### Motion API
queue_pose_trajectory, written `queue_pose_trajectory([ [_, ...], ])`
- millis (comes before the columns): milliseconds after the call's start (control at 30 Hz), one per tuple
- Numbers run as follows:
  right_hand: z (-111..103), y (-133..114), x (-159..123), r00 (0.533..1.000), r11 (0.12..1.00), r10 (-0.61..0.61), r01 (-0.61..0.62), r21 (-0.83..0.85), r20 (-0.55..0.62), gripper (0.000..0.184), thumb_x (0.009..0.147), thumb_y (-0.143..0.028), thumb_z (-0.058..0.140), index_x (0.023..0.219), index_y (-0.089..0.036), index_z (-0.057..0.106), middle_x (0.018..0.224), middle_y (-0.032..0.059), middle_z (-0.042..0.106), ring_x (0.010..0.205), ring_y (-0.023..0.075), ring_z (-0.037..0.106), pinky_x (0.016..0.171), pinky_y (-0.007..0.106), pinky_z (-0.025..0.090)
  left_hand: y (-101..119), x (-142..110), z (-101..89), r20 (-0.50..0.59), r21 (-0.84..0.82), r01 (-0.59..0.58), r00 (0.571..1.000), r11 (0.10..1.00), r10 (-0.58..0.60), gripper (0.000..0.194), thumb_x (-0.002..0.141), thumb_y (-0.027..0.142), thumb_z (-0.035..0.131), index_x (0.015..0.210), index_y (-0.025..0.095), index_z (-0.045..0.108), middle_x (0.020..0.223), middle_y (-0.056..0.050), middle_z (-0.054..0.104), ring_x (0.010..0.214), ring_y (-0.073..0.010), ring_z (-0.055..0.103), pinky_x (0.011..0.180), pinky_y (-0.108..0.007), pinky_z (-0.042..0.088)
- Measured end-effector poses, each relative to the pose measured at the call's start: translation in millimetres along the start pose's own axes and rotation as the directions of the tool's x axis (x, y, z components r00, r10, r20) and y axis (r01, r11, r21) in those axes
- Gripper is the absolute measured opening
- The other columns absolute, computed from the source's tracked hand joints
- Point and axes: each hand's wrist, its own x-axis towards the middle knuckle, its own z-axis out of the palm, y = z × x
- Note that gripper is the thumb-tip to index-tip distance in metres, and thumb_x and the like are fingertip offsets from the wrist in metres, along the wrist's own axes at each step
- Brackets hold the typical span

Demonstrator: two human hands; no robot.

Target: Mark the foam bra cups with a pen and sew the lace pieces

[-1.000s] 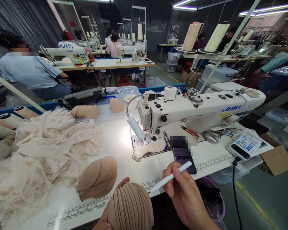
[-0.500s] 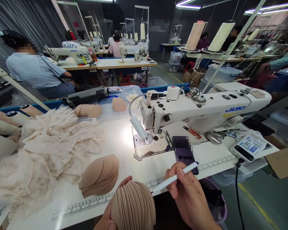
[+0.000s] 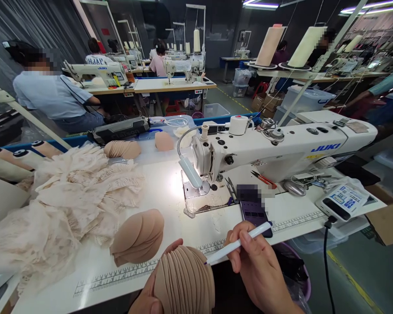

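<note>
At the near edge of the shiny white table (image 3: 165, 189), the left hand (image 3: 146, 298) holds a fanned stack of round tan cloth-like pads (image 3: 183, 281) and the right hand (image 3: 253, 257) pinches a thin white pen (image 3: 227, 250) at its side, so work looks started, but I can't tell how many are done.

Dark wall (image 3: 223, 15), grey floor (image 3: 363, 258), tube lights (image 3: 261, 5)

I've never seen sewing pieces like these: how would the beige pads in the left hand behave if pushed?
The pads would likely slide over one another, as they sit in separate layers. Each seems light, being thin. They probably bend without flopping: their edges look smooth in the left hand.
</note>
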Motion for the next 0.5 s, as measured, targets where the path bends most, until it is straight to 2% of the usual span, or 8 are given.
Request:
queue_pose_trajectory([
  [167, 1.4, -0.9, -0.1, 0.999, 1.000, 0.011, -0.011, 0.008, 0.049, 0.037, 0.110, -0.053, 0.061, 0.090, -0.022, 0.068, 0.056, -0.0023, 0.061, 0.058, 0.0146, 0.047, 0.064, 0.030, 0.034, 1.3, -0.5, -0.8, 0.032, 0.017, -0.001, 0.999, 1.000, 0.001, 0.104, 0.056, 0.044, 0.096, 0.152, 0.032, 0.058, 0.138, -0.013, 0.070, 0.136, -0.0571, 0.057, 0.114, -0.070, 0.043],
  [333, -2.2, 0.6, -0.8, 0.999, 0.999, -0.032, 0.032, -0.006, 0.022, 0.035, 0.111, -0.051, 0.060, 0.091, -0.023, 0.067, 0.057, -0.0029, 0.061, 0.058, 0.0142, 0.045, 0.064, 0.030, 0.034, 1.8, -1.2, -2.0, 0.051, 0.034, 0.002, 0.999, 0.999, -0.004, 0.103, 0.056, 0.045, 0.094, 0.152, 0.033, 0.058, 0.146, -0.013, 0.066, 0.136, -0.0566, 0.056, 0.112, -0.069, 0.044],
  [500, -2.6, 4.9, -4.4, 0.997, 0.999, 0.012, -0.008, -0.044, 0.074, 0.035, 0.112, -0.051, 0.058, 0.095, -0.022, 0.069, 0.058, -0.0033, 0.063, 0.060, 0.0138, 0.047, 0.068, 0.029, 0.035, 1.1, -1.3, -3.8, 0.056, 0.047, 0.005, 0.998, 0.999, -0.008, 0.100, 0.058, 0.044, 0.093, 0.152, 0.035, 0.059, 0.142, -0.011, 0.069, 0.133, -0.0546, 0.060, 0.111, -0.067, 0.046],
])
